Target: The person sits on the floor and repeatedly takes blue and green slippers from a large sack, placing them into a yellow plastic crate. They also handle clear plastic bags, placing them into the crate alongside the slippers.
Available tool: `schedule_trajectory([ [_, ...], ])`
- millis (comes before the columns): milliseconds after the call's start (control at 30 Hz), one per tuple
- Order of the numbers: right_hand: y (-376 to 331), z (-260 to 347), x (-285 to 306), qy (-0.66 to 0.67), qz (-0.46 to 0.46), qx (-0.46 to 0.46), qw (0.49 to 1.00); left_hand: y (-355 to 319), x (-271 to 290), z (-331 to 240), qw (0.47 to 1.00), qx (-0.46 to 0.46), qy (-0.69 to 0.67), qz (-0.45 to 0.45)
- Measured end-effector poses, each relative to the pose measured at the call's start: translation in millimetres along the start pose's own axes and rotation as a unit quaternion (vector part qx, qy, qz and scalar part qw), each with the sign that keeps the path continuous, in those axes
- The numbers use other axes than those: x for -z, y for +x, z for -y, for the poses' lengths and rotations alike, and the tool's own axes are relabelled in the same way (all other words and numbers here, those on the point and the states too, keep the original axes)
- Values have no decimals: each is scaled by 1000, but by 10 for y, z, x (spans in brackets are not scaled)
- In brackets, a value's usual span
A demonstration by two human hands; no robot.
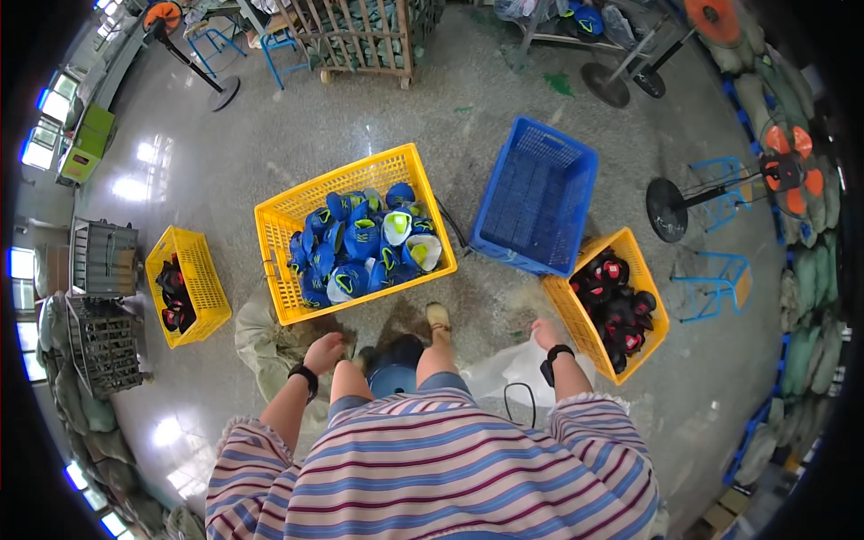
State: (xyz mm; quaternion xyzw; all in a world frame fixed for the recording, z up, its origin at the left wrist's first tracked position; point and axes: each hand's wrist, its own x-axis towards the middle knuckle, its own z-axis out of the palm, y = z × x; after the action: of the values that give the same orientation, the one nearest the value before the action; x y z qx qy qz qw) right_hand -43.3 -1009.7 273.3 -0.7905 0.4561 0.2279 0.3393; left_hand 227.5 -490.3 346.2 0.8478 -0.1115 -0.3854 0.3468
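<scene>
One crumpled, translucent white plastic sheet

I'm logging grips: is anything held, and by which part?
Left hand: nothing visible held. Right hand: by the white sheeting's upper edge; grip cannot be told.

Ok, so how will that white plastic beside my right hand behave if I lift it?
The white plastic will probably hang floppy, given its loose folds. It's likely light for its size, since it looks thin and see-through.
</scene>
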Motion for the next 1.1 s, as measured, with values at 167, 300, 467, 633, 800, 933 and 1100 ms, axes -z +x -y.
schedule_trajectory([
  [167, 341, 290, 159, -105, 33, -14, 994, -337, 185, 140, 992, 76, 87, 55],
  [300, 500, 493, -9, -191, -15, -42, 981, -324, 183, 770, 991, 91, 51, 82],
  [467, 673, 836, -406, -446, -75, 15, 892, -145, 349, 1411, 989, 121, -33, 79],
  [633, 880, 1587, -509, -506, -190, 118, 833, -444, 649, 2261, 980, 163, -113, -10],
  [800, 1196, 2118, -727, -473, -146, 193, 847, -759, 886, 3099, 969, 245, -25, -28],
  [933, 1596, 1833, -1210, -297, -92, 189, 932, -759, 823, 3527, 964, 262, -4, -42],
  [1100, 1619, 2123, -1307, -332, -57, 187, 923, -623, 333, 3646, 953, 289, -84, -39],
])
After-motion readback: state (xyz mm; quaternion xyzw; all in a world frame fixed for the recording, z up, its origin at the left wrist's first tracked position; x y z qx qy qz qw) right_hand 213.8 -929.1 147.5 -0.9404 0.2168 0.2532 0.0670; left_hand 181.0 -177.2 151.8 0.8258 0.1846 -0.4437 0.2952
